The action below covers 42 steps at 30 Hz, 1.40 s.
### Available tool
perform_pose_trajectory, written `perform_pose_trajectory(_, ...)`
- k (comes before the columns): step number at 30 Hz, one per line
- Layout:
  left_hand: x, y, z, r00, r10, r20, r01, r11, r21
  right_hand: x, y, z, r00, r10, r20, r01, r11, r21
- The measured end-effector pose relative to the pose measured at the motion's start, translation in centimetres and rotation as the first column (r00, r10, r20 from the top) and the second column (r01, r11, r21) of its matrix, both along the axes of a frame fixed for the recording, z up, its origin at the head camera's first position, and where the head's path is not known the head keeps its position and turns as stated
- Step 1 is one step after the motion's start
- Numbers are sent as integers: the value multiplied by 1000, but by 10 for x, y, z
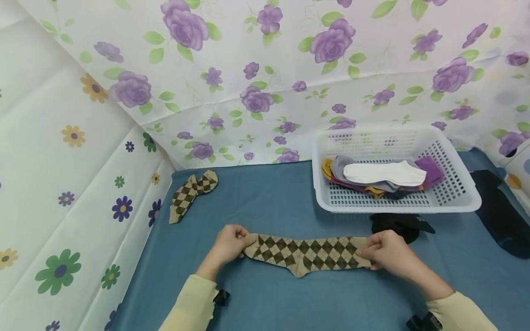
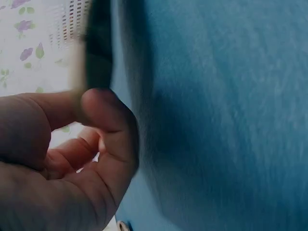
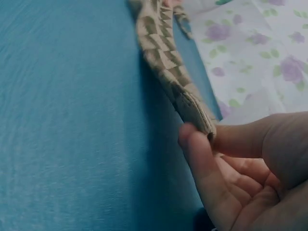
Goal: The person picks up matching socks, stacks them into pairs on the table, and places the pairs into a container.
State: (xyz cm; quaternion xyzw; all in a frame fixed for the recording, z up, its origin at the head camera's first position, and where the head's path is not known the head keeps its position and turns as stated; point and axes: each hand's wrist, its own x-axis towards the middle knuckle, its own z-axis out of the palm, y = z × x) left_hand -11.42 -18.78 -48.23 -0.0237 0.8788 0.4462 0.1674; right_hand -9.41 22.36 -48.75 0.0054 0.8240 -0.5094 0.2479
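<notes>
- The tan knitted sock with dark brown diamonds is stretched sideways between both hands above the blue cloth-covered table; whether its underside is touched by the cloth cannot be told.
- Its rounded tan toe end is pinched by the left hand, the thumb and a fingertip being pressed together on the fabric; the other fingers are bent behind, as is shown in the left wrist view.
- Its plain tan cuff is pinched by the right hand, the fabric being caught between thumb and fingertips.
- The sock's heel is pointed toward the wearer of the camera, midway between the two grips.
- A second tan and brown diamond-patterned sock is laid bent at the far left of the table, well apart from the left hand.
- Beyond the right hand, a black fabric item is seen just before the white perforated plastic basket, in which a flat white sock is laid on grey, purple and mustard fabric pieces.
</notes>
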Motion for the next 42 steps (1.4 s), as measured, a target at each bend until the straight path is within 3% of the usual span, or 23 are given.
perform_pose_trajectory(5, -1, 4, 2, 999, 39, -9, -39, 999, 3, 1, -3, -4, 999, -53, 1, 53, 997, 56)
perform_pose_trajectory(9, -3, 3, 5, 998, 57, -13, -57, 998, 3, 1, -1, -4, 999, -40, -2, 40, 998, 48)
perform_pose_trajectory(13, -2, 3, -2, 998, 49, -35, -52, 995, -85, 4, -1, -7, 999, -7, -36, 12, 993, 116)
perform_pose_trajectory(17, -2, 10, -6, 997, 60, -58, -71, 977, -200, 6, -4, -11, 996, 12, -93, 10, 973, 232)
perform_pose_trajectory(22, -4, 14, -2, 996, 66, -55, -79, 961, -266, 6, -8, -13, 985, 7, -173, 52, 942, 331)
perform_pose_trajectory(27, -11, 3, 7, 998, 63, -22, -67, 943, -327, 7, -12, -14, 982, 14, -190, 58, 929, 365)
perform_pose_trajectory(29, -19, -5, 12, 996, 72, -46, -85, 924, -374, 7, -13, -15, 982, 16, -188, 56, 928, 369)
perform_pose_trajectory(32, -37, -19, 19, 982, 93, -162, -157, 879, -450, 6, -14, -16, 981, 21, -193, 53, 927, 371)
perform_pose_trajectory(35, -62, -38, 25, 946, 114, -302, -257, 833, -490, 6, -15, -17, 978, 29, -207, 53, 924, 380)
perform_pose_trajectory(37, -80, -53, 26, 924, 126, -360, -304, 813, -496, 6, -15, -17, 976, 29, -215, 58, 921, 384)
perform_pose_trajectory(39, -95, -68, 25, 916, 139, -376, -329, 796, -508, 7, -16, -18, 975, 28, -219, 62, 919, 390)
perform_pose_trajectory(42, -113, -89, 20, 920, 170, -352, -346, 774, -531, 7, -17, -18, 975, 25, -220, 63, 921, 385)
